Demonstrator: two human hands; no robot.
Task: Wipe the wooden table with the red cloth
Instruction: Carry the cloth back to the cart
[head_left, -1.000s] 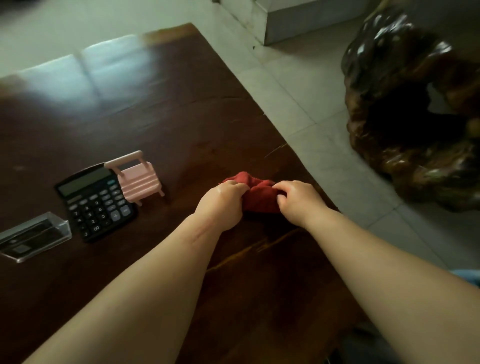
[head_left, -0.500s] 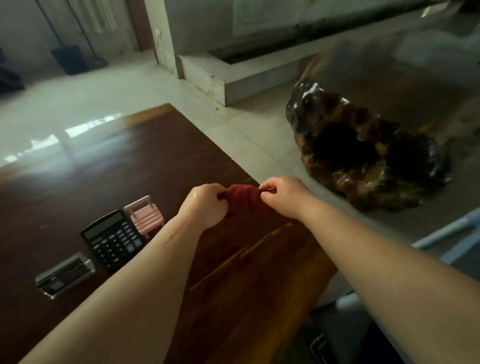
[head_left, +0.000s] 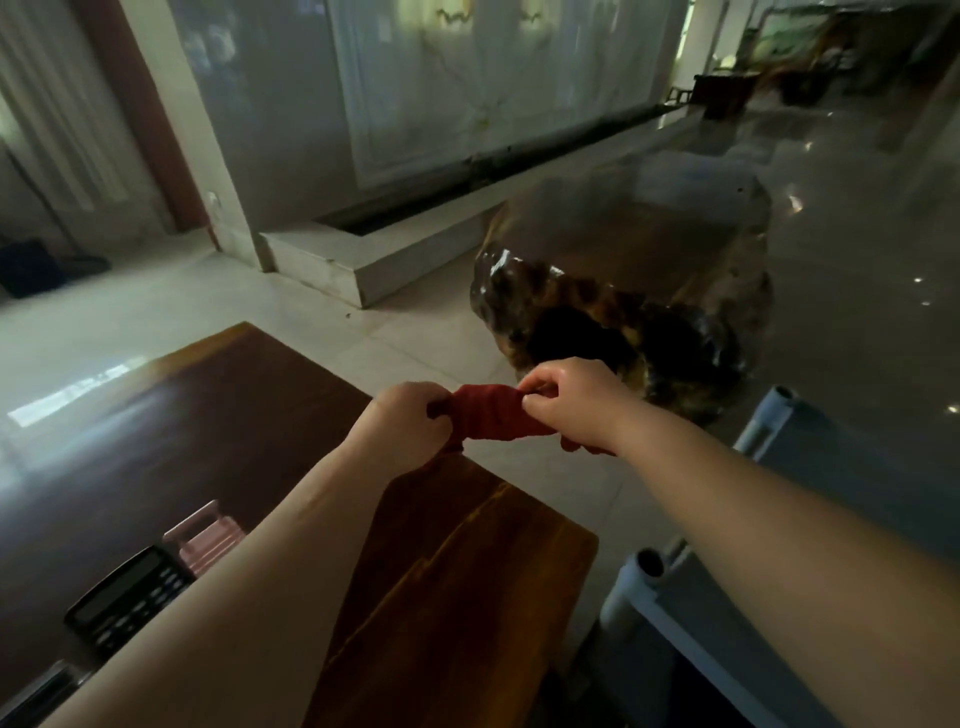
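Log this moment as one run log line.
phase: cloth prep | left hand and right hand: both gripping bunched red cloth, raised off dark wooden table | wiping: not happening

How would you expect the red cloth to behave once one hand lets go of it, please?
The red cloth is bunched between the left hand and right hand, so it is probably floppy and light. A loose end droops below, suggesting it would hang limp.

The dark wooden table (head_left: 218, 415) is bare on its far half and along its right edge. At the near left, a black calculator (head_left: 127, 597) and a small pink plastic rack (head_left: 205, 535) block the way.
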